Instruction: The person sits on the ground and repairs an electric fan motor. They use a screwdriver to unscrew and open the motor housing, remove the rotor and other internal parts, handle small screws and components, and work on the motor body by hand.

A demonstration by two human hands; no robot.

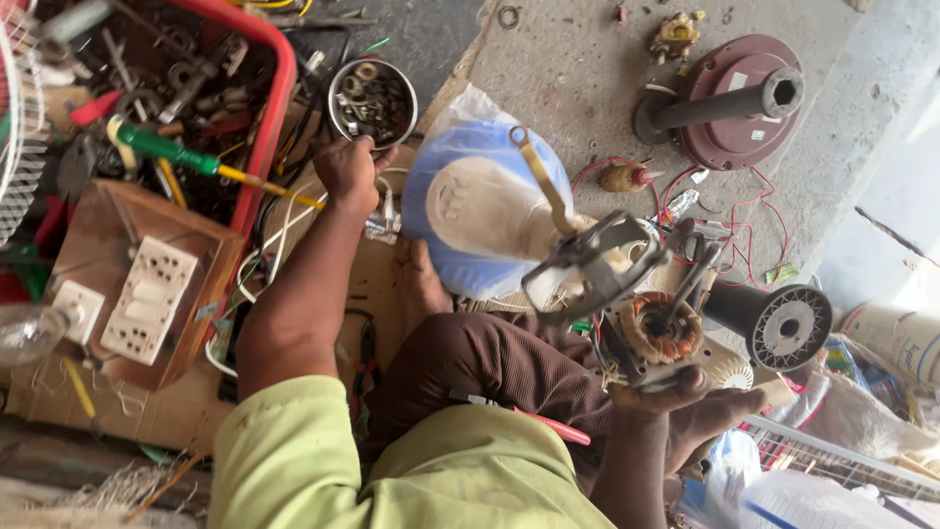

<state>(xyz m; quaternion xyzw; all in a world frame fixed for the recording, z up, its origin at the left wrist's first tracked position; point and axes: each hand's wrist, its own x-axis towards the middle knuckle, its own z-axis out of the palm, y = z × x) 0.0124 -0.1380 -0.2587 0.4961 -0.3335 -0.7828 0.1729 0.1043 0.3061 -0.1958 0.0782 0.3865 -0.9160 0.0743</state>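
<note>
At centre right of the frame, a fan motor [658,333] with exposed copper windings is held from below by the right hand [666,397]. At upper centre, the left hand [348,171] is closed at the rim of a tin [372,101] filled with small metal parts. A red tray [279,88] of tools is seen at upper left, and a maroon fan base [729,103] at upper right.

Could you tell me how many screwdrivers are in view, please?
2 clearly: a green-and-yellow screwdriver across the red crate's rim beside the left hand, and a red-handled one on the person's lap. The crate's clutter may hide more.
</note>
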